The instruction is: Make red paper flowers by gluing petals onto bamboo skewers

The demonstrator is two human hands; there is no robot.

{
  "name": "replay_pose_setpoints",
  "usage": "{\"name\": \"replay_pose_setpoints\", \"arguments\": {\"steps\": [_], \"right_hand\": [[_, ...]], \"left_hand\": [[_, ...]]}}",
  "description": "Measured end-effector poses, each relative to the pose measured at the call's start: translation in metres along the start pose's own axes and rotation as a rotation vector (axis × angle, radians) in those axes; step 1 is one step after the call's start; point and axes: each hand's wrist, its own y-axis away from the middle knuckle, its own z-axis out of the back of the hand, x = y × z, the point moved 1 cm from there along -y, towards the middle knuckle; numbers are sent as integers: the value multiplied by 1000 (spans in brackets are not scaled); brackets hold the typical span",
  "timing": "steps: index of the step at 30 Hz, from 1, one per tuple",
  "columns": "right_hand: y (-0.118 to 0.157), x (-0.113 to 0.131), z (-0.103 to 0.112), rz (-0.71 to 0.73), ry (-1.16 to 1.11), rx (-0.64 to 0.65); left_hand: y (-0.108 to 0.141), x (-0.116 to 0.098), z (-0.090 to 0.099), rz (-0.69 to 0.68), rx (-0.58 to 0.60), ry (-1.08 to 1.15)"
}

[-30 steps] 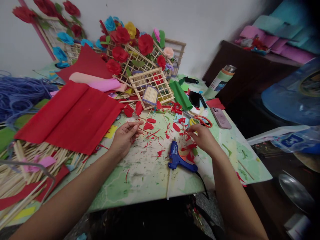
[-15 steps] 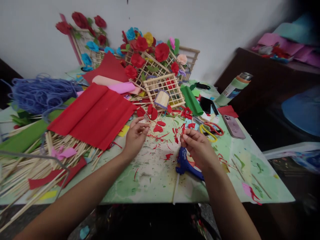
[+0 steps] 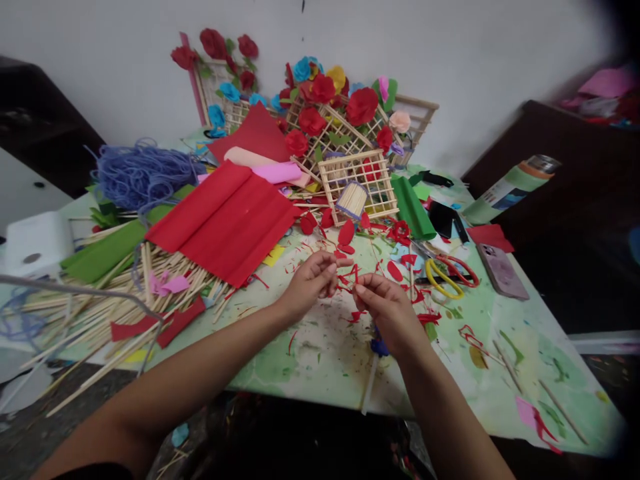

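Right hand: thumb and forefinger closed in a pinch on a thin red strip (image 3: 356,271); the hand (image 3: 393,313) has its other fingers curled in.
Left hand: half-curled, index finger extended toward the strip; whether the hand (image 3: 313,283) grips anything cannot be told.
Red strip: narrow, upright at the right fingertips, between the two hands above the table (image 3: 310,367).
Glue gun: blue, glossy; the gun (image 3: 379,345) is mostly hidden beneath the right hand, a pale glue stick (image 3: 370,383) projecting toward the table's near edge.
Cut pieces: smooth oval red petals (image 3: 345,233) and thin shreds, scattered just beyond the hands.
Scissors: loop handles, one yellow, one orange; the scissors (image 3: 440,259) lie right of the petals.
Red sheet: finely creased, broad, rectangular; the sheet (image 3: 225,220) rests over straight wooden sticks (image 3: 115,303).
Cord: violet-blue, in a loose tangled heap (image 3: 145,173) behind the sticks.
Lattice: slim wooden bars crossed in a grid (image 3: 350,158), tilted.
Flowers: ruffled, layered blooms (image 3: 363,107), mostly red, at the back.
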Motion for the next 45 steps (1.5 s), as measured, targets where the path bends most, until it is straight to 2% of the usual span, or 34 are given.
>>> {"name": "replay_pose_setpoints", "arguments": {"steps": [3, 6, 17, 24, 31, 39, 45], "right_hand": [[1, -3, -7, -33, 7, 51], [2, -4, -7, -24, 18, 57], [11, 10, 24, 106, -55, -162], [14, 14, 49, 225, -80, -316], [14, 15, 54, 338, -189, -390], [15, 19, 55, 329, -73, -387], [3, 48, 69, 418, 126, -396]], "left_hand": [[2, 3, -3, 42, 48, -43], [2, 4, -2, 67, 39, -60], [-2, -1, 4, 124, -99, -34], [-2, 3, 5, 139, -76, -84], [-2, 3, 5, 129, -45, -99], [-5, 2, 6, 115, -59, -91], [-6, -1, 8, 49, -87, -27]]}}
